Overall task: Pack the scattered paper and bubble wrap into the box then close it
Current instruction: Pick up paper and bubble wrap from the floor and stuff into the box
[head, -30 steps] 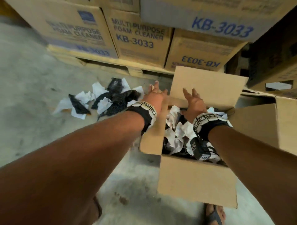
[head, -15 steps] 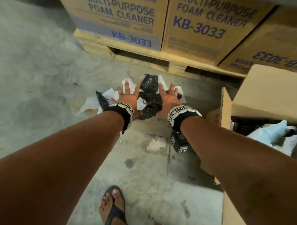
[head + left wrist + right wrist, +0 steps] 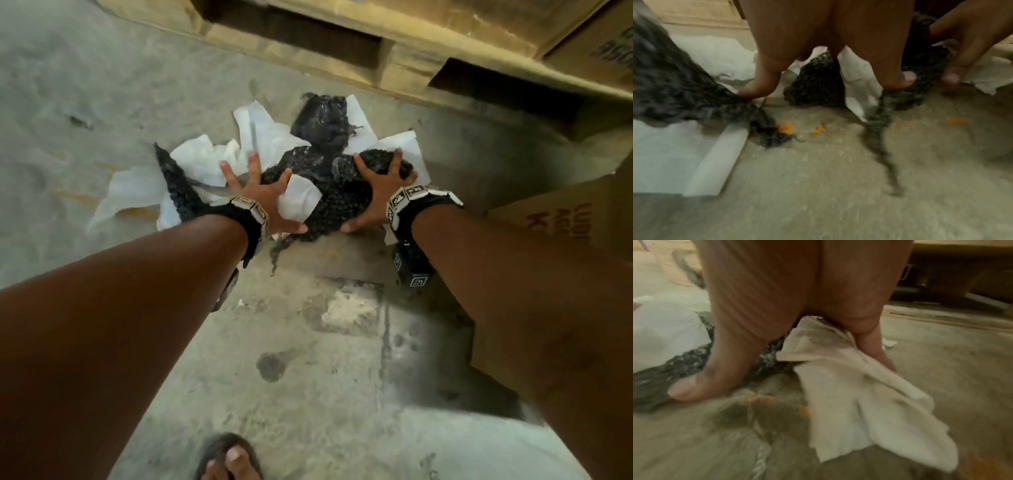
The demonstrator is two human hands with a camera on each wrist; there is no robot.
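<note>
A heap of black bubble wrap (image 3: 329, 192) and white paper (image 3: 202, 161) lies on the concrete floor in front of a pallet. My left hand (image 3: 263, 202) is spread over the heap's left part, with its fingertips dug into the bubble wrap (image 3: 812, 84) and the paper (image 3: 715, 55). My right hand (image 3: 376, 195) curls over the heap's right end. The right wrist view shows its thumb on the bubble wrap (image 3: 684, 360) and a sheet of paper (image 3: 859, 402) trailing from under its palm. Only a side of the cardboard box (image 3: 582, 222) shows at the right, behind my right arm.
A wooden pallet (image 3: 411, 68) with cartons (image 3: 599, 44) on it stands just beyond the heap. My foot in a sandal (image 3: 227, 459) is at the bottom edge. Bare concrete floor (image 3: 85, 120) stretches to the left.
Both hands left the open box, swung left to the heap on the floor, and have now come down on it with fingers closing. The view has moved closer to the heap.
</note>
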